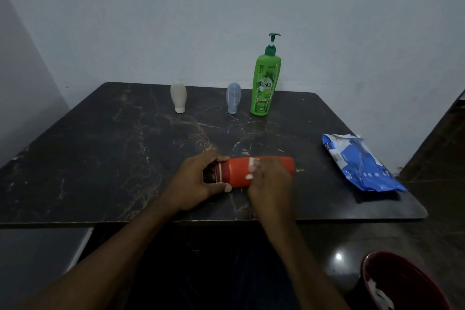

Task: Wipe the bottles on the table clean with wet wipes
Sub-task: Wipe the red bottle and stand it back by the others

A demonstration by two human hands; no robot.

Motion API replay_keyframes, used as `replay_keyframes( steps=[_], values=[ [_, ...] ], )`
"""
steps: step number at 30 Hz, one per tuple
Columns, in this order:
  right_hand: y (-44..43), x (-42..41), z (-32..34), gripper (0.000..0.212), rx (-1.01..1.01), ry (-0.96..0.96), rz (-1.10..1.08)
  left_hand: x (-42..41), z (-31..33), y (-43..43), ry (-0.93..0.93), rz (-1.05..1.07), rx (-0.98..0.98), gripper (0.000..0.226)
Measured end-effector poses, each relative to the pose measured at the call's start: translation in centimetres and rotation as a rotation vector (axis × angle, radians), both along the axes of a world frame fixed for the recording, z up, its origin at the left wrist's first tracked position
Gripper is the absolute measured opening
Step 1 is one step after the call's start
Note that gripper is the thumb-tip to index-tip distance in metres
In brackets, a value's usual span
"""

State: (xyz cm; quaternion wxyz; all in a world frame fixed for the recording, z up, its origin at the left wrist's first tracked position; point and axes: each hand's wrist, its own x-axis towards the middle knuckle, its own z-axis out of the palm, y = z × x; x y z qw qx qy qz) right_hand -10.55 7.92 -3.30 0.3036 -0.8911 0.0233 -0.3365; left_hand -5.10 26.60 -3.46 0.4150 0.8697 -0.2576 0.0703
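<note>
Red bottle (pixel 236 172) lies 9-to-3. My left hand (pixel 193 181) grips its cap end at 9. My right hand (pixel 270 184) holds the wipe (pixel 251 161) against mid-body, nearer the 3 end.

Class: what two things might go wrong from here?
The red cylindrical bottle lies on its side on the dark marble table; if the left hand gripping its cap end loosens, it may roll. The blue plastic wipes pack reaches the table's right edge; an arm might knock it off.
</note>
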Motion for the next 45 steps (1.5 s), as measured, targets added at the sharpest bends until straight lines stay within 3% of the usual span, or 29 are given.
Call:
replay_keyframes(
  steps=[3, 7, 10, 16, 21, 23, 29, 35, 45],
  values=[
    [2.2, -0.6, -0.4, 0.024, -0.100, 0.052, 0.105, 0.1, 0.1, 0.0, 0.018, -0.001, -0.001, 0.065],
    [-0.1, -0.4, -0.8, 0.025, -0.107, 0.038, 0.084, 0.2, 0.0, 0.1, 0.033, -0.001, -0.004, 0.065],
    [-3.7, 0.2, -0.9, 0.027, 0.019, 0.044, 0.032, 0.2, 0.0, 0.1, 0.050, -0.016, -0.024, 0.066],
    [-7.2, 1.2, -1.1, 0.008, 0.267, 0.105, -0.197, 0.2, -0.1, 0.2, 0.051, -0.019, -0.034, 0.065],
    [-1.9, 0.2, -0.4, 0.016, 0.086, -0.032, -0.019, 0.3, -0.2, 0.2, 0.044, -0.010, -0.021, 0.065],
    [-0.4, 0.0, -0.5, 0.016, 0.028, -0.004, 0.066, 0.4, -0.2, 0.2, 0.044, -0.012, -0.014, 0.065],
    [-3.3, 0.2, -0.4, 0.025, 0.034, -0.033, 0.038, 0.3, 0.0, 0.2, 0.058, -0.024, -0.014, 0.065],
    [-7.3, 0.9, -0.3, 0.011, 0.320, 0.111, -0.151, 0.0, 0.1, 0.2, 0.050, -0.023, -0.020, 0.063],
    [-3.5, -0.4, -0.3, 0.016, 0.139, -0.018, 0.054, -0.5, 0.4, 0.0, -0.052, -0.002, 0.031, 0.058]
  ],
)
